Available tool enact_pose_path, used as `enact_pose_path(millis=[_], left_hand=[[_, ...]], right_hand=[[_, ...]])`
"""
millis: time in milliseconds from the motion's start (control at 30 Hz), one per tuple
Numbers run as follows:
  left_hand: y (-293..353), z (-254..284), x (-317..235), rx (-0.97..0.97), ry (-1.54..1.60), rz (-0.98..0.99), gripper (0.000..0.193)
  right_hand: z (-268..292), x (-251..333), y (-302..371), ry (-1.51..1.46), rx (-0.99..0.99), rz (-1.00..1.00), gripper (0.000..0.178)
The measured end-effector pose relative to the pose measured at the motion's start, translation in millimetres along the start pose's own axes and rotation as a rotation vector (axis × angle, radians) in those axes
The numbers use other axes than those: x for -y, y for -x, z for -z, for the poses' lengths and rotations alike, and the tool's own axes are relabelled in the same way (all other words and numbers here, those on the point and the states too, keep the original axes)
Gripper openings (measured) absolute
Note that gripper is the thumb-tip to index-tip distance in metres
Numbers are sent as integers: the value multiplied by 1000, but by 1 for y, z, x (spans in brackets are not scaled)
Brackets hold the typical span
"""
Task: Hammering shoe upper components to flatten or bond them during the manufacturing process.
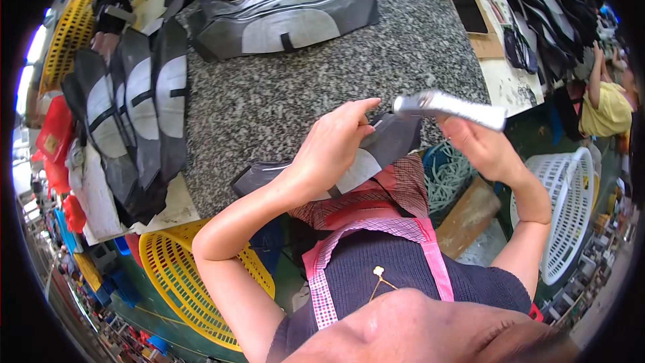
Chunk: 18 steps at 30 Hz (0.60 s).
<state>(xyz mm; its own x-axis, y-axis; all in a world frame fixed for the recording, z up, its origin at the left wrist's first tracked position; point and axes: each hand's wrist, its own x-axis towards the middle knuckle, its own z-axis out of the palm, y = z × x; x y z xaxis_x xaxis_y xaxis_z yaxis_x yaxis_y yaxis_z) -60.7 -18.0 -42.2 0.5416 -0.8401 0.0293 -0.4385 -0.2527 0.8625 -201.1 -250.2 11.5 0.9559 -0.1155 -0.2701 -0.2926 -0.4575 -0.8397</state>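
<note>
Dark grey-and-pale bag panel (376,151) sits at the near edge of the speckled granite table (269,101), partly hanging over toward the apron. Long axis runs roughly 8 to 2 o'clock. Left hand (332,144) lies on top of it, fingers bent and pressing or pinching its upper edge, thumb tip pointing to 2 o'clock; it is clearly the nearer hand. Right hand (480,144) sits at 3 o'clock from the panel, just apart from it, fingers closed around a silvery-white handheld tool (450,107) whose long axis runs 9 to 3, its left end just above the panel's far corner. Stacked finished bags (134,114) at 9 o'clock, more (289,17) at 12. Yellow basket (181,275) at 7, white basket (571,208) at 4.
</note>
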Motion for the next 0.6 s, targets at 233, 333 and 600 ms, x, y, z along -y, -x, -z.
enact_pose_path(millis=[233, 333, 600], left_hand=[[-25, 2, -5, 79, -136, 17, 20], [-37, 6, -5, 134, -205, 56, 17], [-33, 0, 11, 29, -495, -473, 17]], right_hand=[[-13, -3, 7, 92, 56, 109, 18], [-13, -5, 7, 122, 37, 150, 19], [5, 21, -5, 109, -104, 124, 18]])
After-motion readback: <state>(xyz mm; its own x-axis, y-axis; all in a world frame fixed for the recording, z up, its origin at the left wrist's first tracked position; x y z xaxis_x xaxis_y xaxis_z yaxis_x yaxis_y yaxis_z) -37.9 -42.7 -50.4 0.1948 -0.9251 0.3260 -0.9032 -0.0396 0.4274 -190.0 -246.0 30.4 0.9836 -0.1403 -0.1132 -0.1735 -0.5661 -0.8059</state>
